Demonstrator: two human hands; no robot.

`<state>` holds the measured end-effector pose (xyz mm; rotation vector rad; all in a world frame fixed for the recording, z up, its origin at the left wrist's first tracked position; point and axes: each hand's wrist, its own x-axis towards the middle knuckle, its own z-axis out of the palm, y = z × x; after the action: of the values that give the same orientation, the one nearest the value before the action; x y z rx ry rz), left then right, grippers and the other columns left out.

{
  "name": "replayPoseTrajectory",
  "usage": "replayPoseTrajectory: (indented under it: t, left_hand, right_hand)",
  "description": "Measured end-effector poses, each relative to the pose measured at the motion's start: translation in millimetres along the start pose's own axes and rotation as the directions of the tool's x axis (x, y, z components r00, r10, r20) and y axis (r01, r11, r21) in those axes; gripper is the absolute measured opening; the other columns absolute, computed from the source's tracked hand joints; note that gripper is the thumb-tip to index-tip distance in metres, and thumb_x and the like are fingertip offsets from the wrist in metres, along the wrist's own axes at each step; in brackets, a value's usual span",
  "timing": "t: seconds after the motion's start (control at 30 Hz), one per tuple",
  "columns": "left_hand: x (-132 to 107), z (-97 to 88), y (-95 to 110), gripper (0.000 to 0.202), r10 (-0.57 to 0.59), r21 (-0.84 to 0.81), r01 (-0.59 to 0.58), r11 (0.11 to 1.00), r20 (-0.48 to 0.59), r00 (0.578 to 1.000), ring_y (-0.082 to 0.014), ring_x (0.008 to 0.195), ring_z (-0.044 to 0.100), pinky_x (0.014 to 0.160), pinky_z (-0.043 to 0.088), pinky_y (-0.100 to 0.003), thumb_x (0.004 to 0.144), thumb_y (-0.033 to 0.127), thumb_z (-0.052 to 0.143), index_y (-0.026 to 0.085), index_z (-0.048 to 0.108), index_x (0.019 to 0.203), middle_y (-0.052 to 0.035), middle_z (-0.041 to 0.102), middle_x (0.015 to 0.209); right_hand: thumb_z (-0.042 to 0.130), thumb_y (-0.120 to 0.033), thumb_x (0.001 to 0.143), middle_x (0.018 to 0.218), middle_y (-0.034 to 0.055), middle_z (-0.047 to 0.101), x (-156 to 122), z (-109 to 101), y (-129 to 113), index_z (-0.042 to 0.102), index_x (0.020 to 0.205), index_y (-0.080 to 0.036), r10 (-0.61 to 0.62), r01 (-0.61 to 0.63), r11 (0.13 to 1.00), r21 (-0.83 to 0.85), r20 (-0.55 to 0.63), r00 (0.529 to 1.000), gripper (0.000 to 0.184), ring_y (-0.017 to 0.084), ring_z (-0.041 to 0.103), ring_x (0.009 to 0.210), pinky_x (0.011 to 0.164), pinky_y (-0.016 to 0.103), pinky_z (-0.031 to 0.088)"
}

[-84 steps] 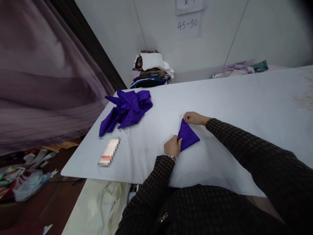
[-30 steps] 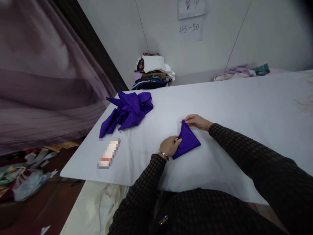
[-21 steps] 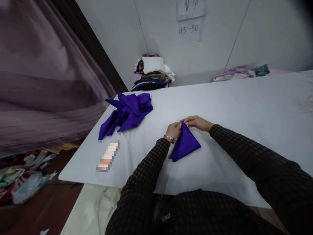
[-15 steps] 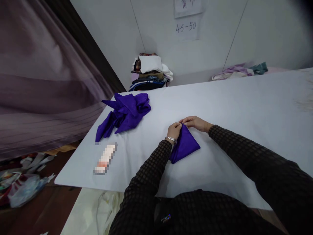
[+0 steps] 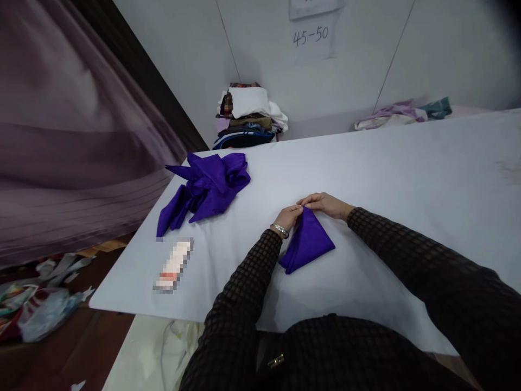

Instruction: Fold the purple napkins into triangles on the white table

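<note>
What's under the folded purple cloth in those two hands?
The white tabletop shows around the folded purple cloth, its far corner held by the left hand and right hand. The patch beneath is covered; whether anything lies there cannot be seen.

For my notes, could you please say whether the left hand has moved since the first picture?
Yes, the left hand moved forward, closer to the wall sign.

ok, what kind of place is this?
Likely an indoor workroom for textiles: a white table with crumpled purple fabric on it, a stack of folded cloth beyond its far edge, and a handwritten sheet on the wall.
</note>
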<state>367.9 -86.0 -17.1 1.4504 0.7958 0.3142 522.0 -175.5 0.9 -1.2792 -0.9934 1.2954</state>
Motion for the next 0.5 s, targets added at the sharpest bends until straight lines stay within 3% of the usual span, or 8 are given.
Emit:
replayPoseTrajectory:
  t: [0.1, 0.17, 0.3, 0.5]
  left_hand:
    - [2, 0.4, -2, 0.023, -0.011, -0.077, 0.014, 0.997, 0.047, 0.999, -0.0101, 0.056, 0.051, 0.061, 0.044, -0.025, 0.074, 0.035, 0.065, 0.012, 0.068, 0.076, -0.0002, 0.060, 0.059]
    - [2, 1.3, -4, 0.021, -0.011, -0.123, 0.019, 0.992, 0.059, 0.998, -0.0093, 0.056, 0.052, 0.062, 0.044, -0.024, 0.074, 0.032, 0.065, 0.012, 0.069, 0.077, -0.0001, 0.062, 0.061]
    - [2, 3.2, -7, 0.020, -0.010, -0.184, 0.019, 0.983, 0.049, 0.999, -0.0090, 0.059, 0.053, 0.062, 0.043, -0.023, 0.070, 0.030, 0.066, 0.012, 0.070, 0.078, 0.0000, 0.064, 0.063]
    - [2, 4.9, -4, 0.024, -0.016, -0.196, 0.022, 0.980, 0.030, 0.999, -0.0091, 0.058, 0.053, 0.060, 0.042, -0.023, 0.064, 0.032, 0.071, 0.011, 0.071, 0.077, 0.0003, 0.064, 0.061]
  right_hand:
    - [0.069, -0.031, 0.069, 0.099, 0.0032, 0.067, 0, 3, 1, 0.066, 0.094, -0.019, 0.012, -0.014, 0.999, -0.039, -0.062, 0.998, 0.028, 0.014, 0.058, 0.083, 0.080, 0.031, 0.046]
    - [0.068, -0.031, 0.069, 0.090, 0.0019, 0.066, -2, 6, 0, 0.064, 0.097, -0.019, 0.035, -0.050, 0.995, -0.089, -0.166, 0.986, 0.031, 0.012, 0.056, 0.071, 0.069, 0.029, 0.046]
    - [0.065, -0.037, 0.072, 0.072, 0.0025, 0.062, -14, 13, -3, 0.063, 0.080, -0.017, 0.069, -0.147, 0.970, -0.194, -0.358, 0.931, 0.021, 0.012, 0.052, 0.062, 0.052, 0.024, 0.040]
    - [0.064, -0.042, 0.072, 0.063, 0.0003, 0.057, -27, 19, -9, 0.064, 0.075, -0.017, 0.110, -0.177, 0.956, -0.232, -0.273, 0.956, 0.024, 0.012, 0.050, 0.060, 0.048, 0.023, 0.035]
